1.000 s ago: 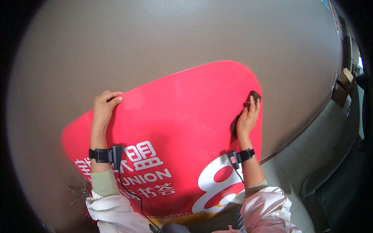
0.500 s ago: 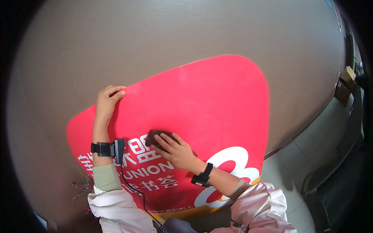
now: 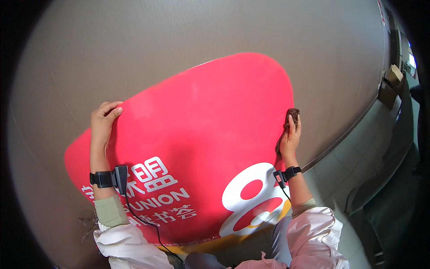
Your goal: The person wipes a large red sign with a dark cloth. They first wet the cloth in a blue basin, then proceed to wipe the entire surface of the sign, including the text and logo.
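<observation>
A large red sign board (image 3: 201,107) with rounded corners and white lettering stands in front of me, its lower edge yellow. My left hand (image 3: 105,114) grips the board's upper left edge, the thumb on the red face and the fingers bent over the rim. At the right edge, my right hand (image 3: 291,136) presses a dark brown cloth (image 3: 293,113) against the side of the board. Part of the cloth hangs down along the palm, and some of it is hidden by the fingers.
A brown wall (image 3: 179,36) rises behind the board. Pale floor tiles (image 3: 333,175) run along the right, with cardboard boxes (image 3: 388,92) farther off and a dark green draped cover (image 3: 389,215) nearer. Thin dry twigs (image 3: 88,223) stick out at the lower left.
My right hand has moved with the cloth from the lettering, rightward and up to the board's right edge. My left hand keeps its hold on the upper left edge. The view has shifted slightly.
</observation>
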`<state>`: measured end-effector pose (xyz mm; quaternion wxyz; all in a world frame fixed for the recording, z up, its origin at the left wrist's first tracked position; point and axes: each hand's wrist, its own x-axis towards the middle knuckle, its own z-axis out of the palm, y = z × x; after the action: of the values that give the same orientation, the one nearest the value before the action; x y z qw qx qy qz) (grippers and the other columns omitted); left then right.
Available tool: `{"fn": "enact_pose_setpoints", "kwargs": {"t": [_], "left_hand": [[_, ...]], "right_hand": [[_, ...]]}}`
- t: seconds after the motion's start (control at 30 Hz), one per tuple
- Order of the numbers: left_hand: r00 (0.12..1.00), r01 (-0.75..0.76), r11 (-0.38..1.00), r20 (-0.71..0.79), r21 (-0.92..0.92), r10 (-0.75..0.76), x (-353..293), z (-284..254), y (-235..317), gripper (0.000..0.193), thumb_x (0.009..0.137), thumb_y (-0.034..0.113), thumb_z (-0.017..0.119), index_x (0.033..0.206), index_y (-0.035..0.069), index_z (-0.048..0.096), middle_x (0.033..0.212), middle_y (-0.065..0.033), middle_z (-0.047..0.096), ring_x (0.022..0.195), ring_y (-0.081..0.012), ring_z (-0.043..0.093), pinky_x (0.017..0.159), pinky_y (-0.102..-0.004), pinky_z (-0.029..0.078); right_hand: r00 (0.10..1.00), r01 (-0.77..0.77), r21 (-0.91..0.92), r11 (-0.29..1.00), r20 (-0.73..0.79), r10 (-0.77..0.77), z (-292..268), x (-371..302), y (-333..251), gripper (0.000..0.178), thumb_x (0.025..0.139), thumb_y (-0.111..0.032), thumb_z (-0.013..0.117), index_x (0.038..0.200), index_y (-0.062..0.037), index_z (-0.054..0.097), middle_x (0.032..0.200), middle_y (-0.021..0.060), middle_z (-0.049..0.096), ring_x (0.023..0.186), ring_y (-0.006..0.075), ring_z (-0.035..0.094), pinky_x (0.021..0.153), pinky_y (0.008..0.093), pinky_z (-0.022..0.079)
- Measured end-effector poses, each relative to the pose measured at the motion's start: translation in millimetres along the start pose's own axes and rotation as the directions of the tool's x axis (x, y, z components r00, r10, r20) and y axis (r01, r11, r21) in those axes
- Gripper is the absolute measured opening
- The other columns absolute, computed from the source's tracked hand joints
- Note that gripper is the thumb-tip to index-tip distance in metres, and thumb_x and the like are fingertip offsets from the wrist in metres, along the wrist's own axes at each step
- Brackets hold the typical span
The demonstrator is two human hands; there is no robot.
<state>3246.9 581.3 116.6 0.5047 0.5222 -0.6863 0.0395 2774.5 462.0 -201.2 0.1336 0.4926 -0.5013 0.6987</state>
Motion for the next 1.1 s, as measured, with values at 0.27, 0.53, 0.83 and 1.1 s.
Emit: {"fn": "enact_pose_setpoints", "kwargs": {"t": [0.27,0.53,0.83,1.1], "left_hand": [[1.0,0.009,1.0,-0.002,-0.011,-0.009,-0.5,1.4,7.3,0.016,0.084,0.006,0.07,0.098,-0.001,0.073,0.084,-0.0007,0.063,0.081,-0.0102,0.058,0.075,-0.0228,0.045],[1.0,0.013,0.999,-0.011,-0.035,-0.013,-0.7,2.0,4.9,0.015,0.084,0.005,0.07,0.097,-0.001,0.074,0.085,-0.0003,0.063,0.081,-0.0101,0.057,0.075,-0.0231,0.045],[1.0,0.022,0.998,-0.006,-0.058,-0.022,-6.5,-3.3,13.4,0.016,0.083,0.006,0.072,0.097,-0.001,0.074,0.082,-0.0004,0.063,0.079,-0.0103,0.057,0.073,-0.0233,0.044],[1.0,-0.001,0.999,0.004,-0.045,0.001,-5.4,-2.3,13.8,0.016,0.082,0.006,0.072,0.097,0.0,0.074,0.085,-0.0011,0.065,0.08,-0.0111,0.058,0.074,-0.0227,0.045]], "right_hand": [[0.917,-0.382,0.211,0.9,-0.033,0.397,6.9,-25.6,39.1,0.05,0.091,0.005,0.046,0.137,-0.0135,0.052,0.148,0.0159,0.039,0.13,0.0313,0.045,0.109,0.0388,0.036],[0.98,-0.196,0.022,0.98,-0.011,0.196,11.3,-83.5,-65.2,0.055,0.088,0.005,0.05,0.139,-0.0158,0.052,0.153,0.0173,0.033,0.138,0.0358,0.036,0.114,0.0445,0.028],[0.772,0.391,0.305,0.868,0.405,-0.49,9.0,-198.1,-238.3,0.05,0.083,-0.016,0.057,0.133,-0.022,0.057,0.144,0.0085,0.046,0.131,0.0288,0.043,0.107,0.0447,0.034],[0.745,0.579,0.16,0.799,0.295,-0.599,-0.8,-144.6,-189.1,0.048,0.079,-0.021,0.062,0.126,-0.0267,0.063,0.145,0.0042,0.046,0.132,0.0232,0.044,0.108,0.0445,0.03]]}}
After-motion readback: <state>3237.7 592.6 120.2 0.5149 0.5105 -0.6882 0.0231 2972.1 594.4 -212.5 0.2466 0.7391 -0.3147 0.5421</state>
